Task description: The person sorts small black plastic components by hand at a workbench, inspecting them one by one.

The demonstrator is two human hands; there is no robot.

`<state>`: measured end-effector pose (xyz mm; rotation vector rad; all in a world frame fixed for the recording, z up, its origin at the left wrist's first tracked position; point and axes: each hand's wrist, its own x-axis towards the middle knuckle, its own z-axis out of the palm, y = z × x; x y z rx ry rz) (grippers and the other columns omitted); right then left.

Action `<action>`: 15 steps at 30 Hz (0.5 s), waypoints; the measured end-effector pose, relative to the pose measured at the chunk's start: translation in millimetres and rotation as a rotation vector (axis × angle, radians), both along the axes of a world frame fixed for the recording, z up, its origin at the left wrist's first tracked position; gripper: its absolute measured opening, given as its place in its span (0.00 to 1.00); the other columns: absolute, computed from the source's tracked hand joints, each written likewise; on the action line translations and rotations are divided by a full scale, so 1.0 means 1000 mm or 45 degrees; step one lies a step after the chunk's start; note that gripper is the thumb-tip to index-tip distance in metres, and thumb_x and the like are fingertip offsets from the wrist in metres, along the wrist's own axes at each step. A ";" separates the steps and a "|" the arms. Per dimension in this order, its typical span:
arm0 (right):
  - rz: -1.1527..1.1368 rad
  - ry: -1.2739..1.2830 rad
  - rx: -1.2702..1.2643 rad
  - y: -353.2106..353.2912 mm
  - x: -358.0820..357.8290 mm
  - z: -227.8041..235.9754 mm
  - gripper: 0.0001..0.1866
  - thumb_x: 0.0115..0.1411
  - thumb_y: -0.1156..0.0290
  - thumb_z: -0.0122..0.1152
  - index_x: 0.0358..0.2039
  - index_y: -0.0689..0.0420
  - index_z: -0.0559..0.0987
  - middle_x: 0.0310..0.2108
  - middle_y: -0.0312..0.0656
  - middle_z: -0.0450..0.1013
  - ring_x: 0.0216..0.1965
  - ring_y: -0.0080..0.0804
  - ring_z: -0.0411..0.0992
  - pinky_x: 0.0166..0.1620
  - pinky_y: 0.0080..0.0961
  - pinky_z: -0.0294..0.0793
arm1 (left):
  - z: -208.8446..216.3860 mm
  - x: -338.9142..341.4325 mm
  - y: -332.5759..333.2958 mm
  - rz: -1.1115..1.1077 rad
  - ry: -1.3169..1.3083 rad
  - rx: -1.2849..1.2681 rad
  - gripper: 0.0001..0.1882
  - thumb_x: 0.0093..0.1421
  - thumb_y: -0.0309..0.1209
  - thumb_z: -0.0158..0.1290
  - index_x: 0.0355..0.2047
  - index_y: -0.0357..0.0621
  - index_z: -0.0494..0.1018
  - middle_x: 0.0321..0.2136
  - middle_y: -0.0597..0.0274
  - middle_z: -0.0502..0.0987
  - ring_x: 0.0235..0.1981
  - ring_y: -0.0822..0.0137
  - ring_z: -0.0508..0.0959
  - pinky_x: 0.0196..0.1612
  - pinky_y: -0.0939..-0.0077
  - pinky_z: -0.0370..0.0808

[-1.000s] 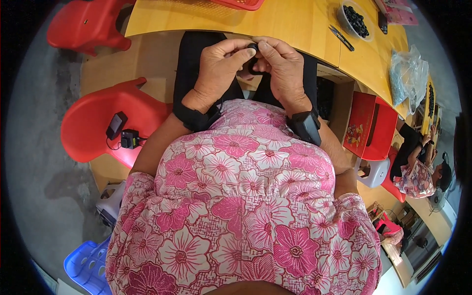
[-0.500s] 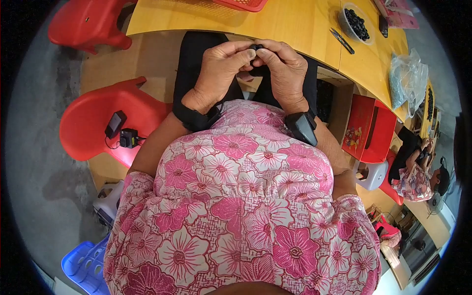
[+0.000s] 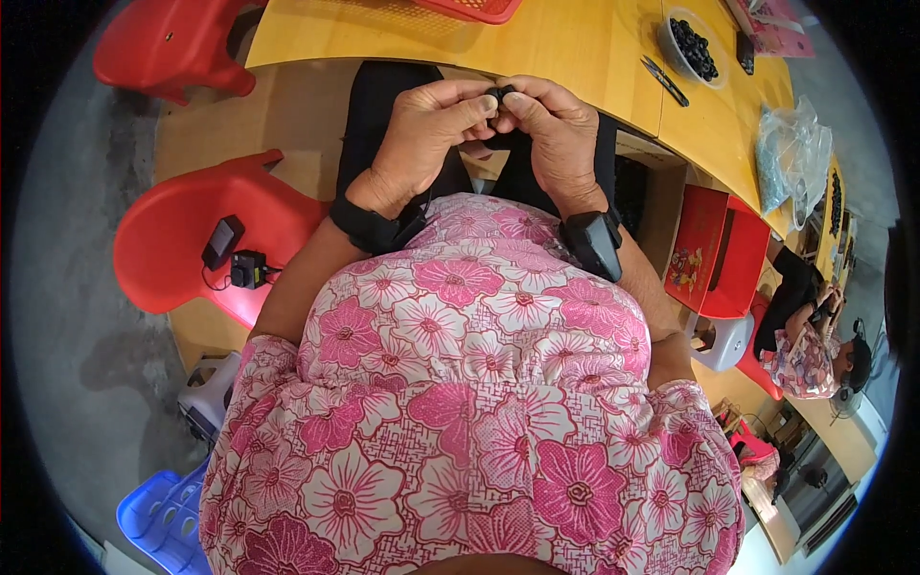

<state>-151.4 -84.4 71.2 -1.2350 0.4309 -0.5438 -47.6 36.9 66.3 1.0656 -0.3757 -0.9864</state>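
Both of my hands meet over my lap, just off the near edge of the yellow table [image 3: 575, 48]. Between their fingertips is a small black part [image 3: 499, 94], mostly covered, so its exact kind does not show. My left hand [image 3: 428, 129] pinches it from the left with thumb and forefinger. From the other side, my right hand [image 3: 556, 129] pinches it the same way. A clear bowl [image 3: 675, 59] on the table at the right holds many small black round pieces [image 3: 697, 50]. Black-handled snips [image 3: 665, 80] lie beside the bowl.
A red basket [image 3: 489, 10] sits at the table's far edge. Right of me are a clear plastic bag [image 3: 793, 158] and a red box [image 3: 714, 251]. Red chairs [image 3: 182, 230] stand at left, one bearing black devices [image 3: 248, 269]. Another person [image 3: 805, 350] sits at far right.
My hands stay at the same spot, and the black part has turned slightly between my fingertips. The other person at the far right has shifted a little.
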 end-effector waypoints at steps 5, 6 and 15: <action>-0.032 0.001 0.029 0.000 0.001 0.001 0.07 0.57 0.78 0.58 0.37 0.62 0.80 0.24 0.38 0.77 0.24 0.19 0.74 0.25 0.13 0.74 | 0.001 -0.001 -0.003 0.015 0.054 -0.005 0.15 0.59 0.28 0.54 0.45 0.33 0.73 0.27 0.64 0.75 0.27 0.75 0.74 0.31 0.82 0.74; -0.032 0.001 0.030 0.001 0.001 0.001 0.07 0.57 0.78 0.58 0.37 0.62 0.80 0.24 0.38 0.77 0.24 0.19 0.74 0.25 0.13 0.74 | 0.001 -0.001 -0.003 0.007 0.075 -0.011 0.15 0.59 0.28 0.54 0.45 0.33 0.73 0.27 0.64 0.75 0.27 0.75 0.74 0.31 0.82 0.74; -0.059 -0.058 0.136 0.001 -0.001 0.001 0.08 0.57 0.79 0.58 0.38 0.63 0.79 0.26 0.39 0.77 0.24 0.21 0.75 0.26 0.14 0.74 | -0.001 -0.001 -0.006 -0.042 0.072 -0.052 0.14 0.61 0.28 0.51 0.46 0.34 0.72 0.29 0.63 0.75 0.30 0.73 0.75 0.36 0.79 0.75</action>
